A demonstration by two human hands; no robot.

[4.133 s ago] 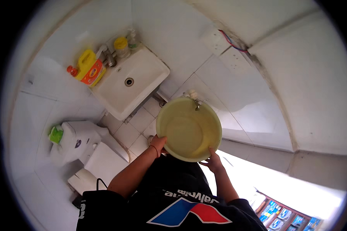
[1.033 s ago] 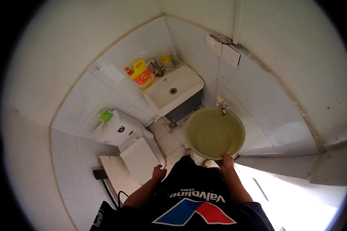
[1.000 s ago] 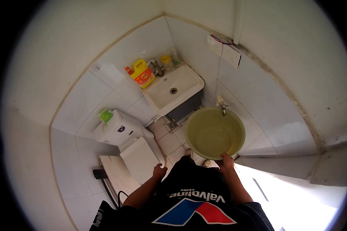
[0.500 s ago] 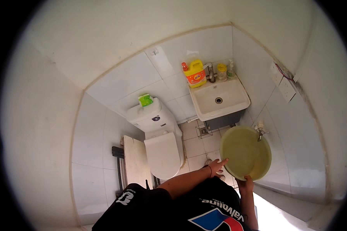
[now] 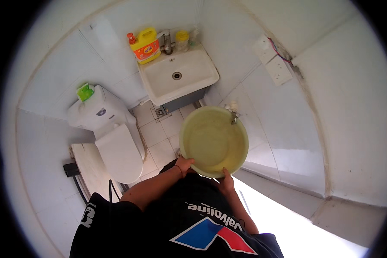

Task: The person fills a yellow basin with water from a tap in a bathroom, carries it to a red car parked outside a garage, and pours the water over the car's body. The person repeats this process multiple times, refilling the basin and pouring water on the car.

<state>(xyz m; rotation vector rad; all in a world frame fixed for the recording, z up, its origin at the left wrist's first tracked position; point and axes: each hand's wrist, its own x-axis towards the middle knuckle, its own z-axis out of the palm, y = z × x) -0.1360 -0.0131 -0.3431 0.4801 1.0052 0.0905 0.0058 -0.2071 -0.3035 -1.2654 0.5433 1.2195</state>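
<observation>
A round, pale yellow-green plastic basin (image 5: 208, 142) is held between my two hands, its inside facing up. My left hand (image 5: 185, 165) grips the rim at the near left, thumb over the edge and fingers out of sight beneath. At the near right, my right hand (image 5: 226, 182) clasps the rim the same way, thumb on the inside. The far right edge of the basin lies under a small metal wall tap (image 5: 234, 118). Whether water stands in the basin I cannot tell for sure.
Beyond the basin a white sink (image 5: 180, 88) bears a yellow jug (image 5: 147, 47), a faucet (image 5: 167, 42) and a yellow-lidded jar (image 5: 182, 41). To the left stands a toilet (image 5: 119, 152) with a green packet (image 5: 85, 91) on its tank. A folded board (image 5: 92, 165) leans beside it.
My left hand has closed on the basin's rim, where its fingers were stretched out before. The view has swung to the right, and the basin is now squarely before me.
</observation>
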